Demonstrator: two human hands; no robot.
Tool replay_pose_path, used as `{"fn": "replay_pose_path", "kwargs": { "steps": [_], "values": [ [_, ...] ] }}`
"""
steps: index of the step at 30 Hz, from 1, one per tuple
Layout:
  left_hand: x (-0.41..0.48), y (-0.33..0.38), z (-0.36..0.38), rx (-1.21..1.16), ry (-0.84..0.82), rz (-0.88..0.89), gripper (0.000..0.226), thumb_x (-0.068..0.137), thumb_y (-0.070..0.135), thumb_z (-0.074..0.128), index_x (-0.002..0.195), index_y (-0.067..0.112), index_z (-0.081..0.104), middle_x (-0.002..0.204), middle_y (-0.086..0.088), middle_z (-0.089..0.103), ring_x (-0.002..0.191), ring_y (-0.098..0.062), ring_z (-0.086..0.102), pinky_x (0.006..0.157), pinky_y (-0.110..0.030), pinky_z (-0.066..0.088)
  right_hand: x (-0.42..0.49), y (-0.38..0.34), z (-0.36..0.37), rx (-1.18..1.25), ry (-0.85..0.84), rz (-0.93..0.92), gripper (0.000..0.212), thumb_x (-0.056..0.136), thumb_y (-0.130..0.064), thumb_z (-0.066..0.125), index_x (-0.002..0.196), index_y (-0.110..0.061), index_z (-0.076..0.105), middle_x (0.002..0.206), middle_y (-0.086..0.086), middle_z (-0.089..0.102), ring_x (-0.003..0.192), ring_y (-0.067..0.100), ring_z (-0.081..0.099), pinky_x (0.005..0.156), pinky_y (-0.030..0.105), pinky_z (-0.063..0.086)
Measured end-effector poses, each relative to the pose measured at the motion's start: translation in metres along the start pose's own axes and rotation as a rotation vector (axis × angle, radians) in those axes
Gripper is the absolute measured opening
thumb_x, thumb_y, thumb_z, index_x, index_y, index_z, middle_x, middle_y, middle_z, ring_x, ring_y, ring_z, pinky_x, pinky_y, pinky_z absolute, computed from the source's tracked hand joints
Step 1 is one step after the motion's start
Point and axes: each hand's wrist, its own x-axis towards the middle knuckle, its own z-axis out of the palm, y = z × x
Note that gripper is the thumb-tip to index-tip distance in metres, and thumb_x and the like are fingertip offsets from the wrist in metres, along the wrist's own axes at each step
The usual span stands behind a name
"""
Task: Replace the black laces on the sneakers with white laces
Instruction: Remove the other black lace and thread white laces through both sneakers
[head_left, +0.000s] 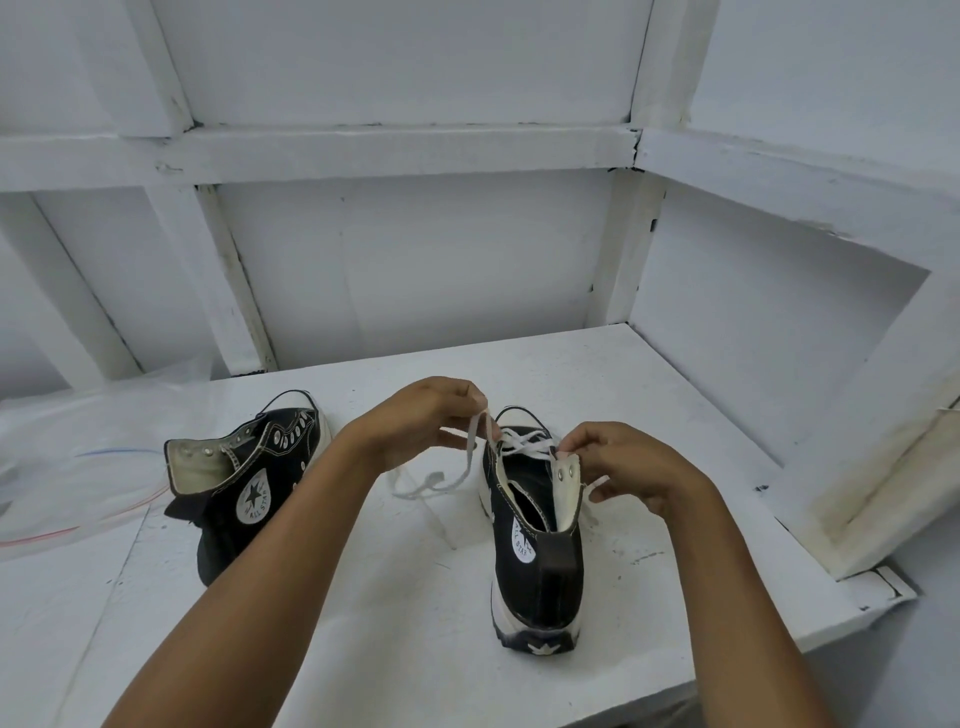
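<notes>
A black high-top sneaker (535, 566) stands heel toward me on the white table (395, 623), with a white lace (524, 446) crossed through its lower eyelets. My left hand (421, 421) pinches one end of that lace above the shoe's left side; the loose tail (431, 483) trails onto the table. My right hand (628, 467) pinches the other lace end beside the folded-out right eyelet flap. A second black sneaker (244, 478) lies tilted at the left with bare eyelets and no lace in it.
A clear plastic bag (78, 441) with red and blue lines lies at the table's left. White framed walls close in behind and at the right, where a low white ledge (883, 493) borders the table. The table's front edge is near me.
</notes>
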Motion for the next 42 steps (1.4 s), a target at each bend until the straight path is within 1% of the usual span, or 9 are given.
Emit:
{"fn": "replay_pose_path", "kwargs": {
  "steps": [7, 12, 17, 20, 26, 29, 32, 38, 42],
  "values": [
    [0.001, -0.005, 0.007, 0.055, 0.021, -0.068, 0.012, 0.1, 0.006, 0.047, 0.094, 0.008, 0.057, 0.07, -0.004, 0.054, 0.065, -0.016, 0.057, 0.067, -0.03, 0.055, -0.002, -0.003, -0.001, -0.112, -0.027, 0.01, 0.008, 0.086, -0.004, 0.06, 0.085, -0.007, 0.067, 0.071, 0.0, 0.062, 0.069, 0.013, 0.054, 0.062, 0.025, 0.042],
    [-0.002, -0.003, 0.008, 0.355, -0.024, -0.097, 0.008, 0.095, 0.014, 0.06, 0.095, 0.011, 0.068, 0.075, -0.003, 0.058, 0.069, -0.015, 0.056, 0.065, -0.027, 0.054, -0.004, -0.007, -0.003, -0.129, -0.007, 0.016, 0.009, 0.089, -0.011, 0.057, 0.082, -0.009, 0.063, 0.072, 0.002, 0.061, 0.068, 0.013, 0.055, 0.061, 0.025, 0.042],
    [-0.002, -0.006, 0.008, 0.638, -0.022, 0.018, 0.009, 0.089, 0.011, 0.066, 0.088, 0.018, 0.07, 0.062, 0.017, 0.057, 0.061, -0.005, 0.049, 0.066, -0.025, 0.043, -0.001, -0.014, 0.001, -0.106, 0.1, -0.238, 0.007, 0.088, -0.018, 0.068, 0.094, -0.017, 0.071, 0.082, -0.005, 0.065, 0.072, 0.002, 0.058, 0.062, 0.018, 0.043],
    [-0.001, -0.008, 0.011, 0.721, 0.007, 0.056, 0.006, 0.093, 0.019, 0.064, 0.092, 0.019, 0.07, 0.084, 0.004, 0.069, 0.077, -0.016, 0.06, 0.076, -0.032, 0.049, 0.004, -0.026, 0.007, -0.222, 0.05, -0.3, 0.004, 0.084, -0.018, 0.073, 0.088, -0.019, 0.075, 0.08, -0.006, 0.068, 0.063, -0.005, 0.056, 0.062, 0.013, 0.041],
    [-0.002, -0.008, 0.015, 0.475, -0.016, -0.113, 0.018, 0.095, 0.01, 0.053, 0.096, 0.001, 0.068, 0.085, 0.001, 0.064, 0.08, -0.009, 0.054, 0.077, -0.027, 0.039, 0.015, -0.039, 0.011, -0.395, 0.035, -0.201, 0.012, 0.087, -0.023, 0.071, 0.076, -0.017, 0.07, 0.084, -0.004, 0.069, 0.079, 0.01, 0.059, 0.069, 0.025, 0.043],
    [-0.002, -0.011, 0.014, 0.34, -0.014, -0.16, 0.02, 0.096, 0.011, 0.051, 0.084, 0.008, 0.068, 0.077, 0.002, 0.068, 0.073, -0.007, 0.063, 0.078, -0.03, 0.046, 0.018, -0.038, 0.017, -0.438, 0.037, -0.153, 0.017, 0.088, -0.028, 0.068, 0.08, -0.013, 0.067, 0.091, 0.003, 0.068, 0.082, 0.015, 0.057, 0.072, 0.03, 0.043],
    [0.001, -0.011, 0.013, 0.392, -0.028, -0.208, 0.025, 0.096, 0.011, 0.048, 0.077, 0.011, 0.066, 0.074, 0.0, 0.07, 0.076, -0.015, 0.066, 0.073, -0.028, 0.05, 0.018, -0.037, 0.022, -0.442, 0.06, -0.145, 0.013, 0.086, -0.025, 0.067, 0.084, -0.012, 0.064, 0.094, 0.003, 0.068, 0.089, 0.017, 0.061, 0.076, 0.034, 0.046],
    [0.0, -0.005, 0.009, 0.443, -0.091, -0.239, 0.022, 0.094, 0.011, 0.048, 0.084, 0.002, 0.066, 0.081, -0.009, 0.07, 0.074, -0.017, 0.067, 0.078, -0.031, 0.053, 0.006, -0.039, 0.014, -0.417, 0.079, -0.119, 0.028, 0.083, -0.031, 0.075, 0.089, -0.013, 0.054, 0.075, -0.003, 0.052, 0.069, 0.011, 0.044, 0.06, 0.028, 0.032],
    [0.002, -0.009, 0.006, 0.466, -0.077, -0.242, 0.021, 0.095, 0.014, 0.049, 0.089, 0.006, 0.067, 0.085, -0.007, 0.072, 0.076, -0.014, 0.067, 0.08, -0.033, 0.052, -0.001, -0.039, 0.006, -0.391, 0.054, -0.065, 0.029, 0.079, -0.03, 0.077, 0.078, -0.01, 0.056, 0.069, 0.005, 0.048, 0.063, 0.016, 0.039, 0.055, 0.028, 0.029]
  ]
}}
